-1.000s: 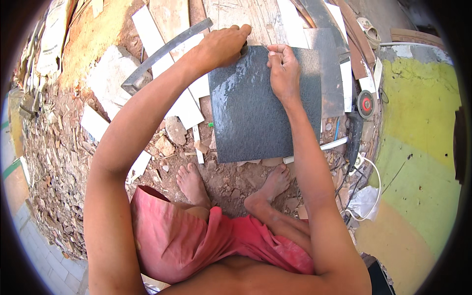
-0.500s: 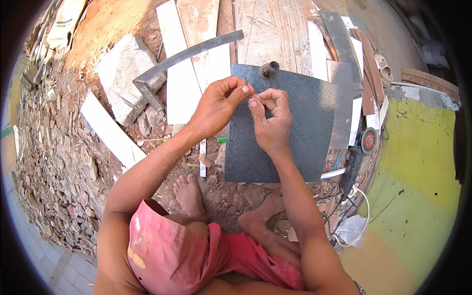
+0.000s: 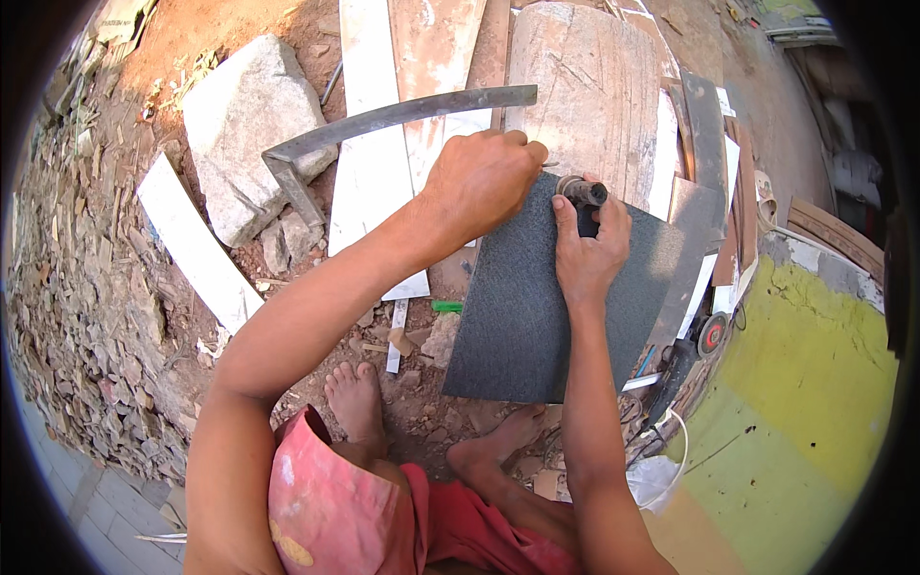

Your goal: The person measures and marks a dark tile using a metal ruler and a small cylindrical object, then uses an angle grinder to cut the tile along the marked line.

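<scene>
A dark grey, speckled flat slab point(image 3: 522, 316) lies in front of me. Over its far edge, my left hand point(image 3: 484, 182) is closed, knuckles up; a thin, small tip shows beside its fingers, too small to name. My right hand point(image 3: 589, 259) grips a short, dark, round metal piece point(image 3: 581, 192) with a wider collar, at the slab's far edge just right of my left hand. Beyond my left hand lies an L-shaped metal square point(image 3: 402, 113), its short leg resting against a pale rock.
The pale rock point(image 3: 249, 134) stands at the far left, near a white strip point(image 3: 196, 244). Long boards point(image 3: 369, 144) and a stone slab point(image 3: 585, 96) lie ahead. An angle grinder point(image 3: 685, 359) with cords is at right, by a yellow-green wall point(image 3: 815, 335). Rubble point(image 3: 105, 316) covers the left.
My hands, close together before, have moved forward and apart. My right hand has taken hold of the round metal piece. My left hand has turned knuckles up. The view has shifted.
</scene>
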Demonstrator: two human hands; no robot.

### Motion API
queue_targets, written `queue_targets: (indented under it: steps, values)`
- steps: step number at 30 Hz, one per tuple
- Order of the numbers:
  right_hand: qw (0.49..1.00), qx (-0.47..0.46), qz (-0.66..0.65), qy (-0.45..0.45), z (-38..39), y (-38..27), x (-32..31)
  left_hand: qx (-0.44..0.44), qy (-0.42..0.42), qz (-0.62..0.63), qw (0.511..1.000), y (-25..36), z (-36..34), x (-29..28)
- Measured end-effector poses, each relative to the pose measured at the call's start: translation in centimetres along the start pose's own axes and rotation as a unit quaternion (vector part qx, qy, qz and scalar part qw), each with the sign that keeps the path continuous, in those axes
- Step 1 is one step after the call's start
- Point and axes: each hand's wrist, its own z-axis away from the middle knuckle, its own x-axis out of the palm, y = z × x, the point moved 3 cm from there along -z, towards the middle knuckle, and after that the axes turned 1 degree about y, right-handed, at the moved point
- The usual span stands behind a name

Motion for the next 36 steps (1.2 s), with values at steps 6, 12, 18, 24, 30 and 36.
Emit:
queue_targets:
  steps: [6,12,18,24,30,36]
  values:
    - [0.999,-0.018,-0.006,0.032,0.1,-0.1,0.4,0.08,0.003,-0.07,0.994,0.0,-0.8,0.6]
    - [0.998,-0.035,-0.014,0.045,-0.1,0.3,0.3,0.108,-0.009,-0.077,0.991,0.4,-1.3,1.0]
    - [0.998,-0.032,-0.012,0.047,0.0,0.4,0.4,0.098,-0.028,-0.065,0.993,0.8,-1.4,1.1]
    - [0.998,-0.031,-0.019,0.056,0.1,0.4,0.5,0.124,-0.036,-0.058,0.99,1.6,-0.9,1.2]
    - [0.997,-0.04,-0.003,0.068,0.0,0.6,0.6,0.115,-0.059,-0.061,0.99,2.6,1.2,1.2]
    - [0.997,-0.039,-0.011,0.072,0.1,0.9,0.7,0.082,-0.048,-0.063,0.993,1.7,0.4,0.8]
